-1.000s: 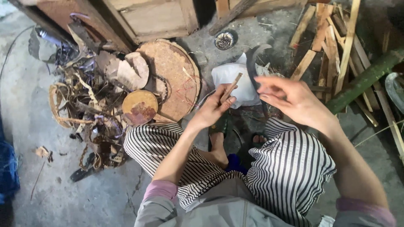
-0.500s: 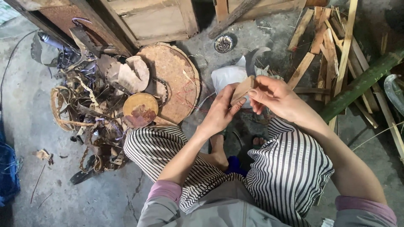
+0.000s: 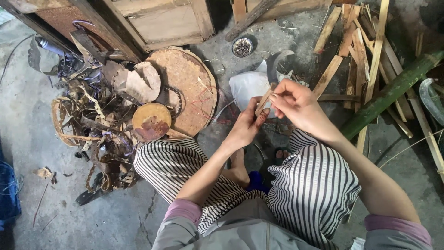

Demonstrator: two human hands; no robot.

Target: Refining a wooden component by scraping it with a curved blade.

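While both hands meet above the knees, a thin pale bamboo sliver [image 3: 265, 98] is pinched between them: the left hand [image 3: 247, 126] closes thumb and fingers on its lower end, and the right hand [image 3: 296, 105] presses its fingertips [image 3: 274, 98] together on the upper end. The sliver stands tilted, held in the air over a white plastic bag [image 3: 247, 88] on the grey concrete floor [image 3: 27, 139], and touches nothing else. Judged from this hold, the work goes best with the left hand kept steady as an anchor while the right makes short, controlled pulls along the grain, so the thin strip does not snap or cut a finger.

Striped trousers [image 3: 185, 166] frame the hands. Beyond them lie a round rusty metal disc [image 3: 189, 88], a smaller round lid [image 3: 151, 121], a tangle of dark scrap strips [image 3: 88, 125], a heap of split bamboo slats [image 3: 356, 51] and a green bamboo pole [image 3: 393, 90].

Whether the sliver is one piece or two lying together cannot be made out. A curved blade-like shape [image 3: 277, 65] behind the bag is partly covered, and the contents of a small round dish [image 3: 242, 46] are too small to tell.
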